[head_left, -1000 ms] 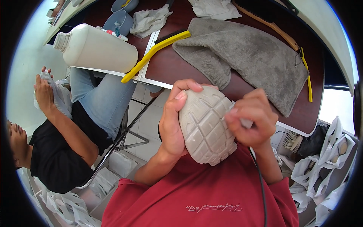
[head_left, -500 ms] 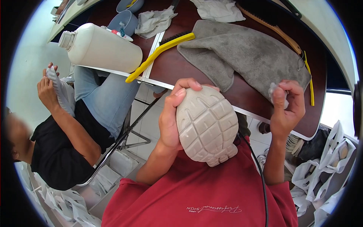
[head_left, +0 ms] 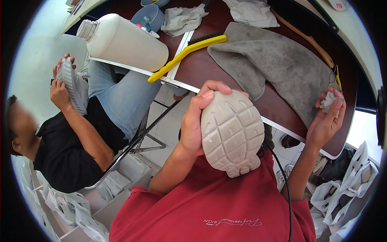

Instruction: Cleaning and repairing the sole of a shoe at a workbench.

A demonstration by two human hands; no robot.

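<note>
My left hand (head_left: pixel 193 125) grips a shoe (head_left: pixel 233 133) in front of my chest, fingers wrapped over its far end. The shoe's pale beige sole, cut by grooves into blocks, faces up toward me; its upper is hidden beneath. Off to the right, apart from the shoe, my right hand (head_left: pixel 327 121) is raised by the table's edge with a crumpled white wipe (head_left: pixel 329 101) held in its fingers. A grey towel (head_left: pixel 278 68) lies bunched on the table between and beyond my hands.
On the dark red table (head_left: pixel 193 68) lie a yellow-handled brush (head_left: pixel 187 52), a large white bottle (head_left: pixel 127 46), a blue-grey bowl (head_left: pixel 148 18) and a wooden-handled brush (head_left: pixel 308 38). At left a seated co-worker (head_left: pixel 76 141) holds another shoe (head_left: pixel 72 86). White bags (head_left: pixel 342 185) stand at lower right.
My right hand has moved right and turned, showing more of the white wipe. The view has shifted, so the table things and the shoe sit further right in the picture. The left hand keeps its grip.
</note>
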